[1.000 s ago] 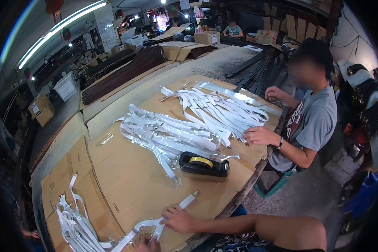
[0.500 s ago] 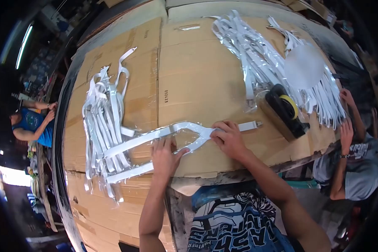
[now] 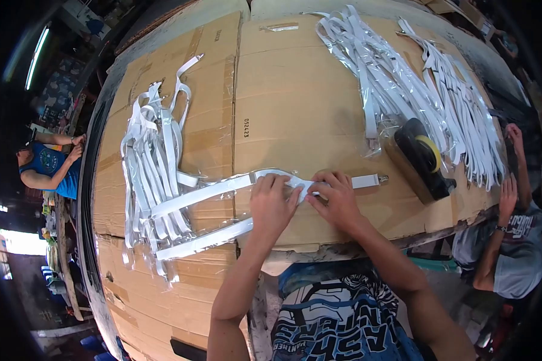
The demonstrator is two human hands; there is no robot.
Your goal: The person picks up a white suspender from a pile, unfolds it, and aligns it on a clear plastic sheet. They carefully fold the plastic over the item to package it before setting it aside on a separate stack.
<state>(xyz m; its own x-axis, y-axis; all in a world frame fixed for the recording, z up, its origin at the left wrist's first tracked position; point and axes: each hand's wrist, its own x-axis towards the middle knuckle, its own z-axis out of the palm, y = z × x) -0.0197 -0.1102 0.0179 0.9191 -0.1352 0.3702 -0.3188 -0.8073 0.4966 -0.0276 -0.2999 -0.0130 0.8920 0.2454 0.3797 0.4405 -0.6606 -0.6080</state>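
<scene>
White strap [image 3: 367,181] lies near black tape dispenser [image 3: 412,162].

Blue shirt [image 3: 337,319] with bold black-and-white lettering and graphic print; bare forearms.

Matt brown cardboard [image 3: 295,84] lies beneath the hands; white cloth straps [image 3: 208,195] between them show metal clips, with glossy clear plastic [image 3: 171,274] beyond the left hand [image 3: 273,201].

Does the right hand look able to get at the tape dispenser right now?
Likely yes: the right hand holds a white strap, but nothing tall stands between it and the tape dispenser.
</scene>
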